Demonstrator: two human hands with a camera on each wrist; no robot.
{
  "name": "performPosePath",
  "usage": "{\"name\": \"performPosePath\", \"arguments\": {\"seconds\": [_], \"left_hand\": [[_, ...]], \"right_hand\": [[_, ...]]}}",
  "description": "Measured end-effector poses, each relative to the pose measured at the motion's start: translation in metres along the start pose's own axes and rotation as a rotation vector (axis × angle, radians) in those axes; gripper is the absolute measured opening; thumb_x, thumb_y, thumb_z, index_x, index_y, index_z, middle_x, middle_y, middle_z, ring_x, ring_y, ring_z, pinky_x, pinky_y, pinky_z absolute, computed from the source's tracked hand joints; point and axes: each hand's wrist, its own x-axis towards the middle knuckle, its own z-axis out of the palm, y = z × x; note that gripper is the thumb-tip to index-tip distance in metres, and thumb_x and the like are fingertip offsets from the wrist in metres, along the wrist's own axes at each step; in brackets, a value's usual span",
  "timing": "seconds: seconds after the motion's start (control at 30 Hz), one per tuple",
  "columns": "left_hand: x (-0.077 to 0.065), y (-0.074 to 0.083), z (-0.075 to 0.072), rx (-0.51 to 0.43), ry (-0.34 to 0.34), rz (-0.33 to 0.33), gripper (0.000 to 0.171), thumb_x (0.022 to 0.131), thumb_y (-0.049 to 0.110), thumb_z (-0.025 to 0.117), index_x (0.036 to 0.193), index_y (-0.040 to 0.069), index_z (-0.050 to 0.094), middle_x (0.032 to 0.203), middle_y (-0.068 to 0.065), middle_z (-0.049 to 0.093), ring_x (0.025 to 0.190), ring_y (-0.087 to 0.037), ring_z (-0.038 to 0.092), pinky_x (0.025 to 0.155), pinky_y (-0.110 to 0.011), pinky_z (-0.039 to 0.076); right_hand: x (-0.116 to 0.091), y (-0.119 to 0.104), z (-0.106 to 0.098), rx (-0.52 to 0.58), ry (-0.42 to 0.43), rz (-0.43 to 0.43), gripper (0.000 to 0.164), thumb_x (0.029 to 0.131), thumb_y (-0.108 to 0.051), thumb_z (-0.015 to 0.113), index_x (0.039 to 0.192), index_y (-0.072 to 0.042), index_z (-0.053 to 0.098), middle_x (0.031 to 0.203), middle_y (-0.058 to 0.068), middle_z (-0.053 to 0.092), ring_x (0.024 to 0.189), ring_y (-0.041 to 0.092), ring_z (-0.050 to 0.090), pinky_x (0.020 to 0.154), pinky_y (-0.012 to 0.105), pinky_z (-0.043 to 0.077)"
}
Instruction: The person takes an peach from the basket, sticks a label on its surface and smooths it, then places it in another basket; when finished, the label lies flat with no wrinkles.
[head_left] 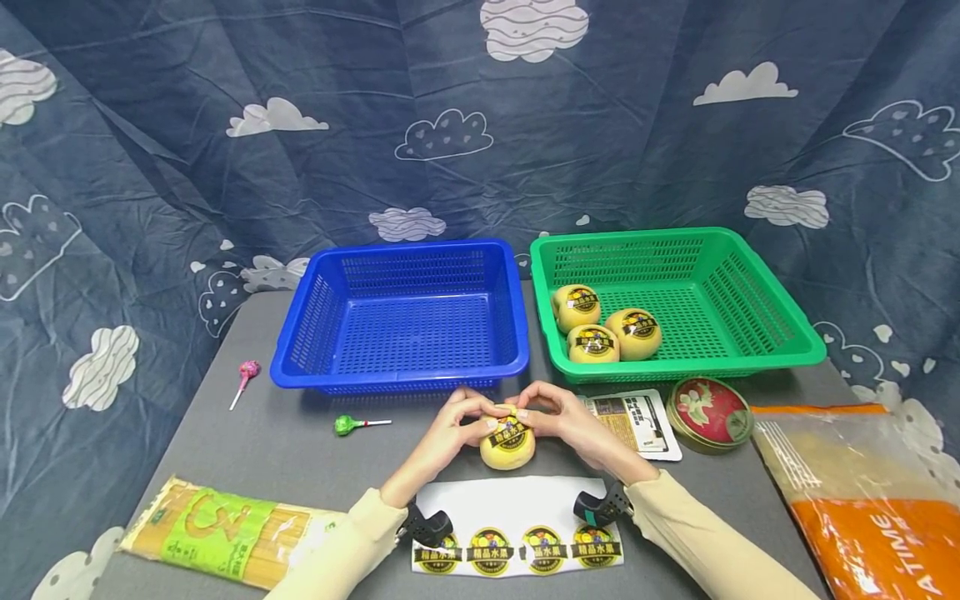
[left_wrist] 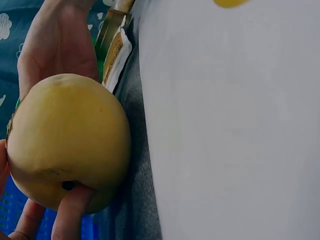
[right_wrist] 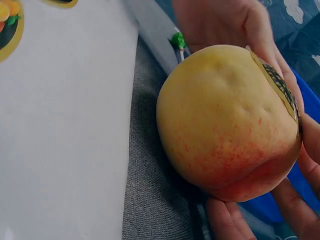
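Observation:
Between both hands is a yellow peach (head_left: pixel 504 457) with a round black-and-gold label (head_left: pixel 510 433) on its upper side. The left hand (head_left: pixel 459 423) holds the peach from the left, its thumb at the label's edge. From the right, the right hand (head_left: pixel 564 419) grips the same fruit, thumb and fingers at the label's upper right. In the right wrist view, the peach (right_wrist: pixel 225 125) shows a red blush, and the label (right_wrist: pixel 280 85) is seen edge-on. Just in front lies a white sticker sheet (head_left: pixel 517 500) with several matching labels along its near edge.
Behind stand a blue basket (head_left: pixel 397 372) and a green basket (head_left: pixel 690 364) holding three labelled peaches (head_left: pixel 633 333). Two lollipops (head_left: pixel 345 425) and a noodle pack (head_left: pixel 225 533) lie left. At right are a printed packet (head_left: pixel 637 425), a red-lidded tin (head_left: pixel 710 414) and an orange-and-clear bag (head_left: pixel 870 517).

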Motion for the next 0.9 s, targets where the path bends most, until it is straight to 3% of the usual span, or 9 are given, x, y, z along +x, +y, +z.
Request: {"name": "performPosePath", "arguments": {"seconds": [0.2, 0.33, 0.47, 0.6, 0.73, 0.8, 0.9], "left_hand": [[0.001, -0.005, -0.002, 0.041, -0.024, 0.068, 0.020, 0.086, 0.000, 0.054, 0.103, -0.006, 0.063, 0.105, -0.013, 0.047, 0.100, -0.019, 0.043, 0.085, -0.031, 0.038], [0.004, -0.023, -0.004, 0.068, -0.040, 0.094, 0.021, 0.088, 0.005, 0.054, 0.106, -0.001, 0.064, 0.108, -0.011, 0.046, 0.103, -0.020, 0.042, 0.088, -0.033, 0.039], [0.005, -0.037, -0.003, 0.165, -0.030, 0.132, 0.021, 0.088, 0.015, 0.059, 0.107, 0.011, 0.065, 0.109, -0.004, 0.046, 0.104, -0.017, 0.043, 0.087, -0.030, 0.041], [0.000, -0.033, 0.008, 0.365, 0.029, 0.135, 0.035, 0.077, 0.034, 0.070, 0.108, 0.025, 0.058, 0.109, 0.002, 0.043, 0.101, -0.014, 0.041, 0.083, -0.031, 0.041], [-0.005, -0.024, 0.020, 0.535, 0.090, 0.125, 0.050, 0.069, 0.043, 0.074, 0.110, 0.027, 0.049, 0.110, 0.004, 0.040, 0.101, -0.015, 0.040, 0.082, -0.034, 0.037], [-0.006, -0.023, 0.022, 0.541, 0.091, 0.140, 0.050, 0.070, 0.042, 0.073, 0.112, 0.027, 0.049, 0.112, 0.004, 0.040, 0.102, -0.015, 0.040, 0.083, -0.033, 0.038], [-0.005, -0.020, 0.019, 0.470, 0.072, 0.176, 0.046, 0.071, 0.036, 0.074, 0.112, 0.027, 0.054, 0.112, 0.004, 0.040, 0.103, -0.014, 0.041, 0.085, -0.033, 0.038]], "right_hand": [[-0.002, 0.001, -0.002, 0.012, -0.004, -0.012, 0.027, 0.087, -0.012, 0.058, 0.103, 0.006, 0.046, 0.121, 0.020, 0.051, 0.105, 0.025, 0.053, 0.081, 0.036, 0.048], [-0.005, 0.003, -0.006, 0.005, -0.046, -0.037, 0.029, 0.086, -0.008, 0.058, 0.107, 0.007, 0.046, 0.126, 0.021, 0.048, 0.114, 0.029, 0.047, 0.086, 0.034, 0.045], [-0.007, 0.004, -0.008, -0.010, -0.064, -0.059, 0.028, 0.086, -0.006, 0.057, 0.109, 0.007, 0.046, 0.127, 0.021, 0.047, 0.118, 0.031, 0.043, 0.088, 0.033, 0.043], [-0.011, 0.002, -0.007, -0.041, -0.069, -0.073, 0.028, 0.088, -0.007, 0.055, 0.111, 0.006, 0.047, 0.127, 0.020, 0.047, 0.118, 0.034, 0.042, 0.089, 0.034, 0.043], [-0.019, -0.005, -0.009, -0.129, -0.029, -0.096, 0.027, 0.090, -0.008, 0.052, 0.114, 0.003, 0.048, 0.125, 0.020, 0.048, 0.117, 0.036, 0.043, 0.090, 0.031, 0.042], [-0.027, -0.012, -0.015, -0.168, 0.002, -0.113, 0.027, 0.091, -0.007, 0.051, 0.115, 0.003, 0.048, 0.123, 0.020, 0.049, 0.114, 0.038, 0.045, 0.089, 0.031, 0.043], [-0.041, -0.025, -0.030, -0.187, 0.044, -0.148, 0.028, 0.091, -0.005, 0.050, 0.118, 0.004, 0.046, 0.121, 0.022, 0.049, 0.110, 0.036, 0.049, 0.087, 0.034, 0.045]]}}
